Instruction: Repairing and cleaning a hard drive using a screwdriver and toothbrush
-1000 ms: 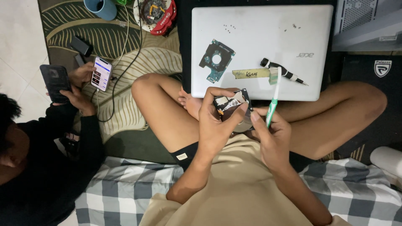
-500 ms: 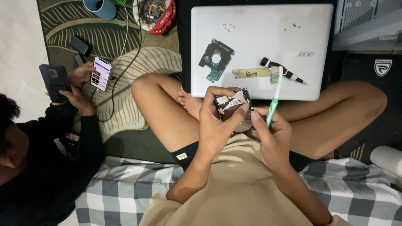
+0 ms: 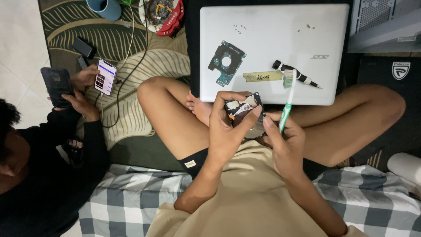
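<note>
Head view: an opened hard drive, a small dark metal box with a shiny platter (image 3: pixel 245 115), is held over the lap of a person seated cross-legged on the floor.
Left hand (image 3: pixel 226 129): clamped round the drive, with the thumb on its near edge and the fingers curled over its top at 12 o'clock; the wrist is bent upward from the forearm.
Right hand (image 3: pixel 285 142): closed on the handle of a green-and-white plastic toothbrush (image 3: pixel 287 103), whose bristled head points to 12 o'clock and overlaps the laptop's edge, clear of the drive.
Step well done (judgement): the drive is best kept gripped by its edges, so that the platter is left untouched; light, short strokes with the bristles would be safest, with the drive tilted so that dust falls away from the body.
Closed silver laptop (image 3: pixel 272 48): used as a surface at 12 o'clock of the hands.
On the lid: a teal-blue circuit board (image 3: pixel 226 62), a strip of tan tape (image 3: pixel 262 77), a black-handled screwdriver (image 3: pixel 298 74) and some tiny screws (image 3: pixel 239 28).
At 9 o'clock: another person in a black sleeve, with a phone in each hand (image 3: pixel 106 77).
</note>
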